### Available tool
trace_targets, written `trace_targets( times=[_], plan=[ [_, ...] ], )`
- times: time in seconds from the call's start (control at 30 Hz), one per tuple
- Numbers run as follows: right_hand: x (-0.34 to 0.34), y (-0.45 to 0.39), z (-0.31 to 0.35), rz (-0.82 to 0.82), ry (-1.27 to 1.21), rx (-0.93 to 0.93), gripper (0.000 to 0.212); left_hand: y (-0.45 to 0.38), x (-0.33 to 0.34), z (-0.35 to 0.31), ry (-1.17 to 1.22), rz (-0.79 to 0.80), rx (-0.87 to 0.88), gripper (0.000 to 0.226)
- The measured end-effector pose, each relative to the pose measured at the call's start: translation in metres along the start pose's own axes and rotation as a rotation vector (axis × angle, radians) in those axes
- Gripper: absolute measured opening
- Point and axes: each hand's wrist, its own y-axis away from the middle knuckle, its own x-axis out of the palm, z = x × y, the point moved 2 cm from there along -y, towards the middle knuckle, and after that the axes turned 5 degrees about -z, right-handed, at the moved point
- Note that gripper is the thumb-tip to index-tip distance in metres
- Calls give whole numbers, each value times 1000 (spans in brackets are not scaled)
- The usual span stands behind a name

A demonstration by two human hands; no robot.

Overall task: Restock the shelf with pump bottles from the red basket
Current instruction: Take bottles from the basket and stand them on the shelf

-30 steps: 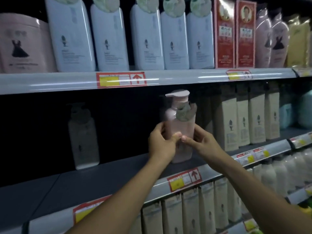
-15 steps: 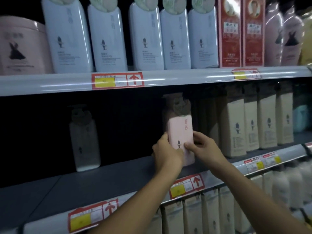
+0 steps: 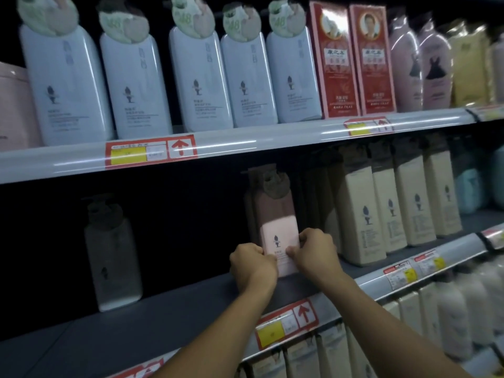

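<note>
Gripping the pink pump bottle [image 3: 275, 236] low on its body, your left hand [image 3: 252, 264] and right hand [image 3: 313, 253] each curl fingers [image 3: 293, 252] round 1 side edge, thumbs on the label face. The bottle stands upright on the middle shelf [image 3: 163, 320], set back from the front edge, just left of the row of cream bottles [image 3: 381, 211]; 1 grey bottle [image 3: 111, 257] stands well apart to the left. Whether the base sits fully flat cannot be told. Judgement: square the label forward, align it with the cream row, and release only once it stands steady. Red basket is not in view.
</note>
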Motion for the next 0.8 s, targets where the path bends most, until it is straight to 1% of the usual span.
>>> trace_targets(
  times=[0.17, 0.3, 0.33, 0.43, 0.47, 0.57, 0.6, 0.63, 0.73, 0.8],
  plan=[
    [11, -20, -3, 34, -10, 31, 26, -10, 6, 1, -151, -47, 91, 10],
    [19, -27, -3, 44, 8, 29, 28, -22, 11, 3, -223, -75, 63, 4],
    [21, -27, -3, 53, -1, 30, 29, -25, 11, 3, -220, -75, 45, 6],
    [18, -20, 0, 53, -23, 18, 31, -29, 7, 0, -174, -48, 16, 27],
    [15, -14, 2, 28, -19, 2, 33, -31, 5, -1, -149, -49, 11, 29],
    [1, 12, 11, -68, 31, -80, 38, -21, -12, -10, -121, -64, 68, 13],
    [-4, 23, 15, -78, 25, -103, 39, -16, -18, -12, -131, -66, 86, 18],
    [-9, 34, 19, -73, 13, -115, 41, -10, -24, -16, -138, -60, 104, 22],
    [-24, 68, 35, -25, 22, -104, 45, 10, -45, -28, -130, -8, 143, 15],
    [-35, 91, 46, -10, 19, -98, 46, 26, -60, -37, -117, 29, 166, 18]
  ],
)
